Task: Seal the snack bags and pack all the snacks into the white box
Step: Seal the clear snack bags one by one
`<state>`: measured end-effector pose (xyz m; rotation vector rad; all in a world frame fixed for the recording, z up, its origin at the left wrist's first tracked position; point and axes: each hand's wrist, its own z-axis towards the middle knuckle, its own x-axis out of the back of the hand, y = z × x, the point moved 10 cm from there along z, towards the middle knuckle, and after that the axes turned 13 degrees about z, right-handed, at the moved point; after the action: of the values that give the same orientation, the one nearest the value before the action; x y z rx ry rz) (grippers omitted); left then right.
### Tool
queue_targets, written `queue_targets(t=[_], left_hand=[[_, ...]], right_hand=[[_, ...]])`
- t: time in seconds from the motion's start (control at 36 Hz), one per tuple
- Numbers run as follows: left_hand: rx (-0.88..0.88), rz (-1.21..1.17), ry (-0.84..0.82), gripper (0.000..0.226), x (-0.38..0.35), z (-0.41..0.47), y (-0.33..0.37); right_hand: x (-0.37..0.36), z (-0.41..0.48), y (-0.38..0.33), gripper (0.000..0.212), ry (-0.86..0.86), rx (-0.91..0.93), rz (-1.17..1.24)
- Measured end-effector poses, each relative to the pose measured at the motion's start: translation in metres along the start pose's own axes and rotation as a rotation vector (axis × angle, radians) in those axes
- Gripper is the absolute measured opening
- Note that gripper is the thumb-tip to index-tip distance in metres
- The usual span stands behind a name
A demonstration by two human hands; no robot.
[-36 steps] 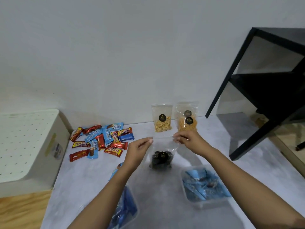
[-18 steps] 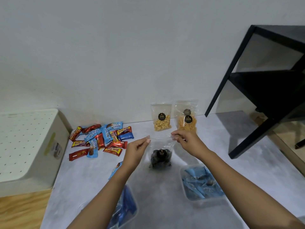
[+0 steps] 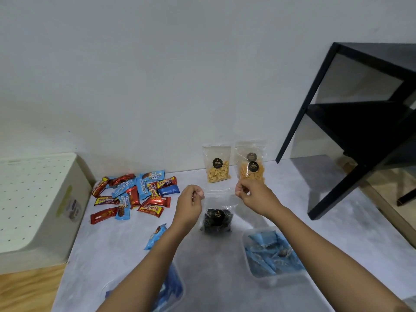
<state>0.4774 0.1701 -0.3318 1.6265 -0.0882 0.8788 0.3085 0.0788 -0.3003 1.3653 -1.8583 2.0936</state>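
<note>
A clear snack bag of dark cookies [image 3: 217, 219] stands upright in the middle of the grey table. My left hand [image 3: 190, 202] pinches its top left corner and my right hand [image 3: 251, 195] pinches its top right corner, stretching the top edge between them. Behind it, against the wall, stand a clear bag of peanuts [image 3: 217, 164] and a clear bag of orange sticks [image 3: 251, 163]. A pile of red and blue wrapped bars [image 3: 135, 194] lies at the left. The white box [image 3: 33, 206] with a dotted lid sits at the far left.
A clear tub of blue wrapped snacks [image 3: 273, 253] sits at the near right, another tub [image 3: 168, 287] under my left forearm. One blue wrapper [image 3: 156, 236] lies loose by my left arm. A black metal shelf frame [image 3: 360, 122] stands at the right.
My view has shifted slightly. Both hands stay on the cookie bag's top corners, now a little farther apart along its top edge.
</note>
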Motion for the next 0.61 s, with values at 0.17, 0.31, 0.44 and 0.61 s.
queue_targets(t=[0.17,0.31,0.44,0.61], left_hand=[[-0.006,0.018,-0.008,0.015,-0.0033,-0.0002,0.0041],[0.007,-0.001,0.007,0.013,-0.0031,-0.0002,0.0006],[0.007,-0.01,0.015,0.011,-0.0035,-0.0007,0.0017],[0.01,0.0,0.008,0.011,-0.0037,0.001,0.0008]], right_hand=[[0.0011,-0.0013,0.0019,0.01,0.007,0.006,-0.042],[-0.0037,-0.0031,0.0017,0.021,-0.048,0.006,0.084],[-0.0062,-0.0018,0.0012,0.015,-0.057,0.006,0.057],[-0.0049,-0.0002,-0.0029,0.015,-0.053,0.022,0.016]])
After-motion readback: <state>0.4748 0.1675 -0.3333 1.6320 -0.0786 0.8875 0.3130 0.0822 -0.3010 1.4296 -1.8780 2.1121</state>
